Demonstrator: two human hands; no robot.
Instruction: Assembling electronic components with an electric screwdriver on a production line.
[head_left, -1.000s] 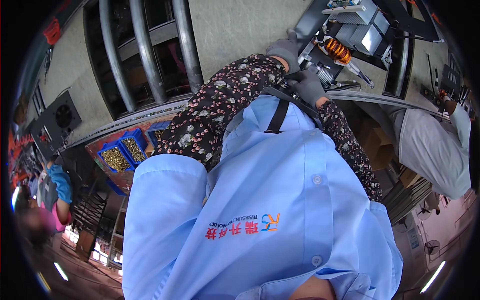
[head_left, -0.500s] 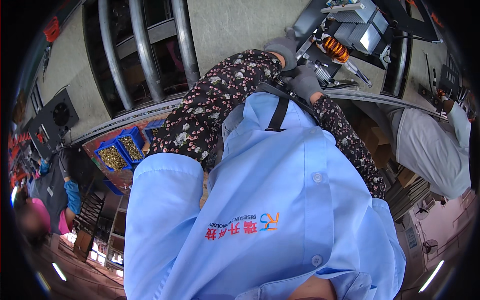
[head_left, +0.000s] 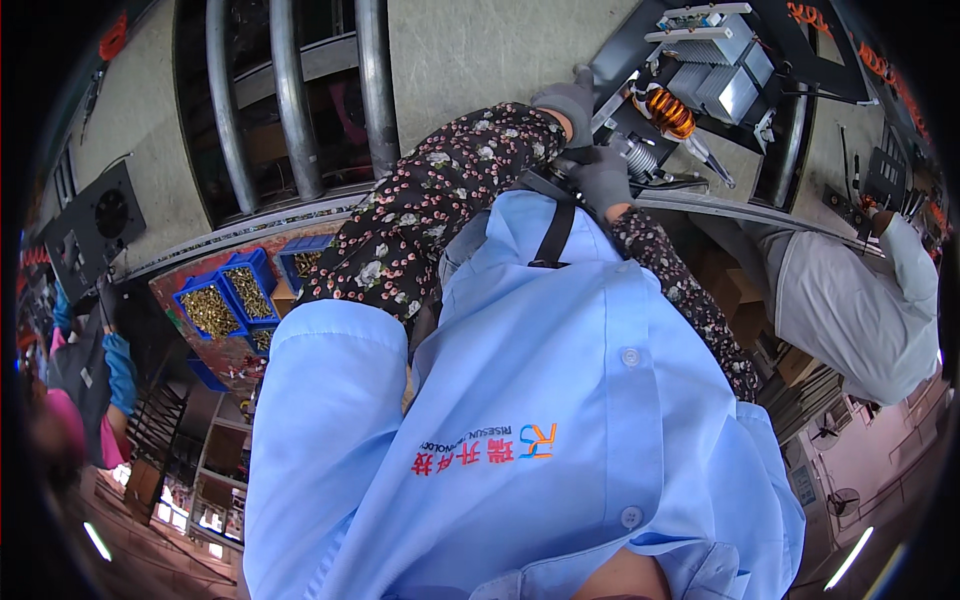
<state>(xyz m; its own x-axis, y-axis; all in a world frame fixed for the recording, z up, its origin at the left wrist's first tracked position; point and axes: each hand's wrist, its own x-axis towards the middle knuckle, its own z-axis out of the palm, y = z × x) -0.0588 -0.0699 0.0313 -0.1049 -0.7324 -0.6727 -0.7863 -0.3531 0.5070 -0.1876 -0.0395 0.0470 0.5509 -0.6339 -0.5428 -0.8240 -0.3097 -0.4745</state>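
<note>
In front of me lies a dark metal chassis (head_left: 621, 75) carrying electrical parts. My left hand (head_left: 568, 104), in a grey glove, is at its near left edge, thumb stretched up along the panel and other fingers mostly hidden. Close beside it my grey-gloved right hand (head_left: 603, 178) is curled at the chassis's near end, by a black part (head_left: 548, 184) at the bench edge. What its fingers hold is hidden. Right of the hands sit a ribbed silvery cylinder (head_left: 636, 157), a copper-wound coil (head_left: 670, 112) and grey finned heat sinks (head_left: 718, 88).
Metal rollers (head_left: 293, 110) are set into the bench at left. Blue bins (head_left: 210, 309) of brass-coloured fasteners sit below the bench edge. A black panel with a fan (head_left: 112, 212) stands far left. Other people work at left (head_left: 118, 375) and right (head_left: 850, 300).
My right hand has shifted slightly left and down, staying at the chassis's near end. My left hand stays at the panel edge. The whole view has turned a little.
</note>
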